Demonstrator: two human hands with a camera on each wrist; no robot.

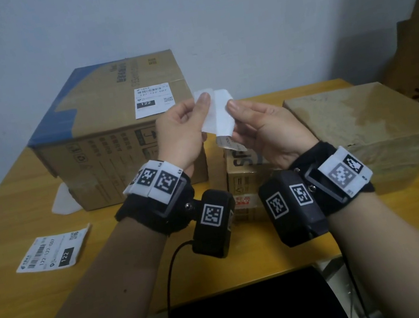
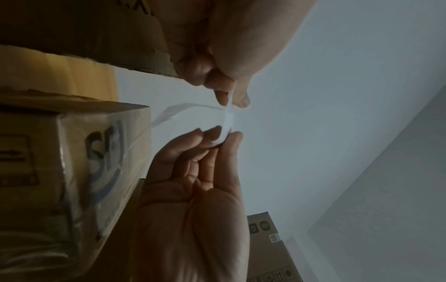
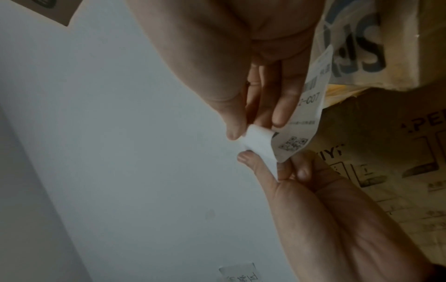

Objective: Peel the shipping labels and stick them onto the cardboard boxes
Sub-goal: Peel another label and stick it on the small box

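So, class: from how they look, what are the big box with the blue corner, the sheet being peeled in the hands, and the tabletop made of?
Big box: brown corrugated cardboard, matte, with printed ink and frayed edges. Sheet: thin white paper, probably a label and its slicker backing; it curls and bends freely between the fingers. Tabletop: smooth yellow surface with a mild sheen, perhaps laminate or painted wood; uncertain.

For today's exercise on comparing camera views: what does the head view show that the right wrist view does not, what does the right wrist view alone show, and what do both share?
Only the head view shows the spare label lying on the yellow table and the label already stuck on the big box. Only the right wrist view shows the printed face of the held label. Both show the left hand and right hand pinching it.
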